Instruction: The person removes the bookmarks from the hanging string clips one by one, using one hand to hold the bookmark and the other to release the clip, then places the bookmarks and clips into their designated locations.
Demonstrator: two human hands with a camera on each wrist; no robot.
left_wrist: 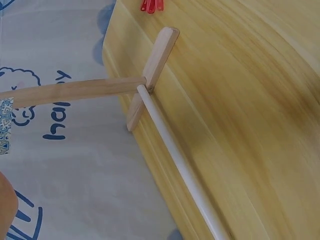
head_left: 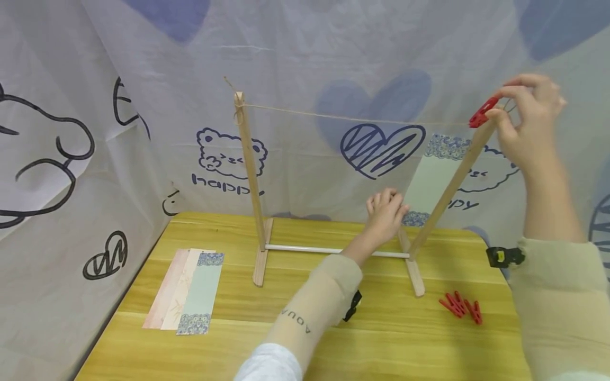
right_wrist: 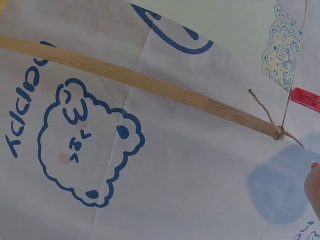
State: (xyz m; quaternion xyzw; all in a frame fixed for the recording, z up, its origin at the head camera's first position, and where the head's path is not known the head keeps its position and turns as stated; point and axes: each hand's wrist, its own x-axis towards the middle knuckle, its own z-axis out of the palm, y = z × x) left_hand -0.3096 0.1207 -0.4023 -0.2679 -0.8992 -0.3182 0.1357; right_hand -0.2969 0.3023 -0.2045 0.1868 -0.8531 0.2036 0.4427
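Note:
My right hand point(head_left: 531, 119) pinches a red clothespin point(head_left: 482, 112) at the top of the right post; its jaws point left, right at the string point(head_left: 333, 115). In the right wrist view the clothespin point(right_wrist: 306, 98) sits beside the corner of a pale green paper strip point(head_left: 431, 180) with blue patterned ends. The strip stands tilted behind the right post, its upper end close below the string. My left hand point(head_left: 387, 214) has curled fingers at the strip's lower left edge and holds it there; the fingertips are partly hidden.
The wooden frame has a left post point(head_left: 250, 174), a right post point(head_left: 450, 190) and a white crossbar point(head_left: 305, 248). Several red clothespins point(head_left: 461, 306) lie on the table's right. Overlapping strips, pink point(head_left: 164, 293), cream point(head_left: 178, 296) and green point(head_left: 202, 288), lie at left. A printed cloth point(head_left: 295, 42) hangs behind.

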